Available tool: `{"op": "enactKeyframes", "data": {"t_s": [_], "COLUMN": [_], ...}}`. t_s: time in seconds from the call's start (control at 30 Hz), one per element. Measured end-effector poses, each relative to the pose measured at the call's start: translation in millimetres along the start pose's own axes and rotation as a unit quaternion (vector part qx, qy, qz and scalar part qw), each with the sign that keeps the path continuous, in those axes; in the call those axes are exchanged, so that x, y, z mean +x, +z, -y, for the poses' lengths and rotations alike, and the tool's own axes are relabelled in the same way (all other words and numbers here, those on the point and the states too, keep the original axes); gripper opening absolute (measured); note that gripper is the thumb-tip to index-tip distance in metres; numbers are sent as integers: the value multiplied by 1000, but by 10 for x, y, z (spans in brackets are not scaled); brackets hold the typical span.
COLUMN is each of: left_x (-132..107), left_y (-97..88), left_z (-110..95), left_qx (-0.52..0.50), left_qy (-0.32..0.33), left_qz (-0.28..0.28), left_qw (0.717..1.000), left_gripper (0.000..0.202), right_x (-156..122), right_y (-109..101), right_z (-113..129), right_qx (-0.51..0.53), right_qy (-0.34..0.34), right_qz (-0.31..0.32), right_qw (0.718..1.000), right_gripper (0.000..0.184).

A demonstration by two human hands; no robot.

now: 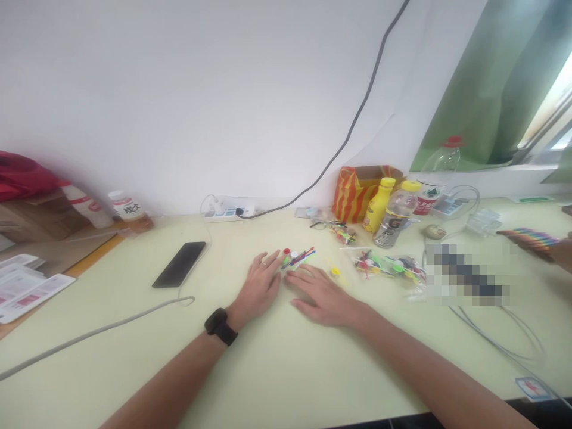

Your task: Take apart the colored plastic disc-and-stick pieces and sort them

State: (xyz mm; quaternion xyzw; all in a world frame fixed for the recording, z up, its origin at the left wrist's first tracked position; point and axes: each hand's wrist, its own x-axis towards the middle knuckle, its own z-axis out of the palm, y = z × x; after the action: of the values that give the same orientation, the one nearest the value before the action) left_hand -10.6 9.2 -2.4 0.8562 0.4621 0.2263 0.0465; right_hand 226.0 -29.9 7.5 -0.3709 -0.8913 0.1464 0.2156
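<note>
My left hand (259, 286) lies flat on the pale yellow table (277, 369), fingers stretched out, a black watch (220, 326) on its wrist. My right hand (322, 296) rests flat beside it, fingers extended to the left. Both sets of fingertips sit just short of a small cluster of colourful plastic pieces (298, 258): red and white caps and thin red, green and blue sticks. Neither hand holds anything.
A clear bag of more coloured pieces (388, 266) lies to the right. A black phone (179, 264), a grey cable (98, 329), a power strip (229, 210), bottles (378, 205) and an orange striped bag (357, 189) stand around. Another person's hand (562, 253) holds coloured sticks at far right.
</note>
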Motion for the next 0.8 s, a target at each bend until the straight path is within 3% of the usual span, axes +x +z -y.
{"op": "enactKeyframes", "data": {"t_s": [0.3, 0.57, 0.7, 0.8], "left_x": [-17, -51, -62, -56], "left_y": [-43, 7, -5, -38], "left_z": [-68, -49, -60, -104], "left_qx": [13, 30, 30, 22], "left_qy": [-7, 4, 16, 33], "left_qz": [20, 34, 40, 30], "left_qw": [1000, 999, 999, 999], "left_gripper": [52, 47, 44, 44], "right_x": [15, 27, 25, 30], "right_y": [22, 62, 64, 53], "right_z": [-47, -161, -146, -150], "right_qx": [26, 13, 15, 10], "right_qy": [-48, -53, -40, -19], "right_qz": [-48, -54, -56, -58], "right_qw": [997, 997, 998, 998], "right_gripper": [25, 22, 12, 15]}}
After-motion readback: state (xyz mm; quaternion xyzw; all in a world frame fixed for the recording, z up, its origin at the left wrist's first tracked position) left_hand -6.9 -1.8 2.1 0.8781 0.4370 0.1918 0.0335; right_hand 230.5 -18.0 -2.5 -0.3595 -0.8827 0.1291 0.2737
